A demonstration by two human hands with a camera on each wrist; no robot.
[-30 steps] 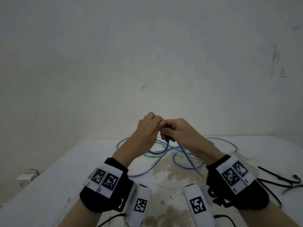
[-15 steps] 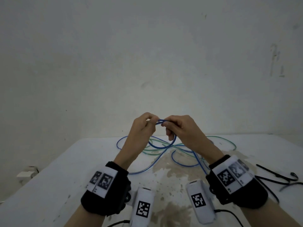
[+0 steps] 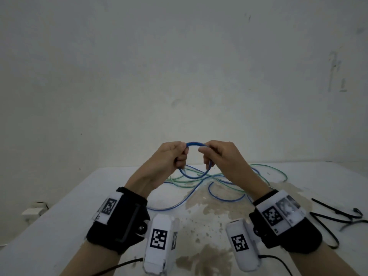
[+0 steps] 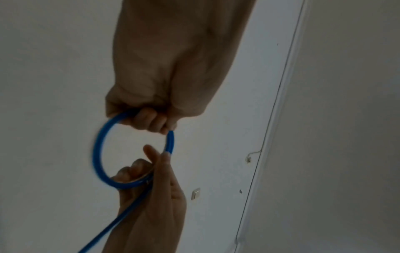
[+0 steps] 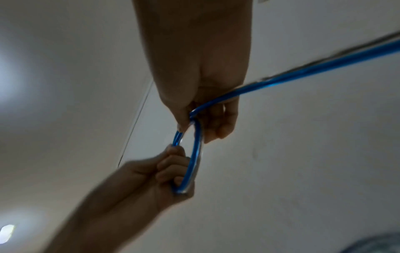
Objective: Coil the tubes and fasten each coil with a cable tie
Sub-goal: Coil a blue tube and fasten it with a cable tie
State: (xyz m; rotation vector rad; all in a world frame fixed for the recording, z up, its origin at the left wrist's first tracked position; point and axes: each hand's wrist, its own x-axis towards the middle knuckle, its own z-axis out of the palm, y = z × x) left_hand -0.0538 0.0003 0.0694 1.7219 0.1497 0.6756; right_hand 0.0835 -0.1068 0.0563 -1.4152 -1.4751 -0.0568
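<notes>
Both hands are raised above the white table (image 3: 59,212) and hold a blue tube (image 3: 196,144) bent into a small ring between them. My left hand (image 3: 175,154) grips the ring's left side in curled fingers (image 4: 149,119). My right hand (image 3: 211,154) pinches the right side, where the ring (image 4: 97,150) closes and the tube's free run (image 5: 303,73) leads away past the wrist. The rest of the blue tube (image 3: 191,196) lies loose on the table, crossed with a green tube (image 3: 278,170).
Several black cable ties (image 3: 338,216) lie at the table's right edge. A brown stain (image 3: 209,206) spreads over the table's middle. A plain wall stands behind the table. A small white fitting (image 3: 33,210) sits low on the left.
The hands have risen and drawn apart. The tube between them, first hidden in the closed fingers, now shows as a small round loop.
</notes>
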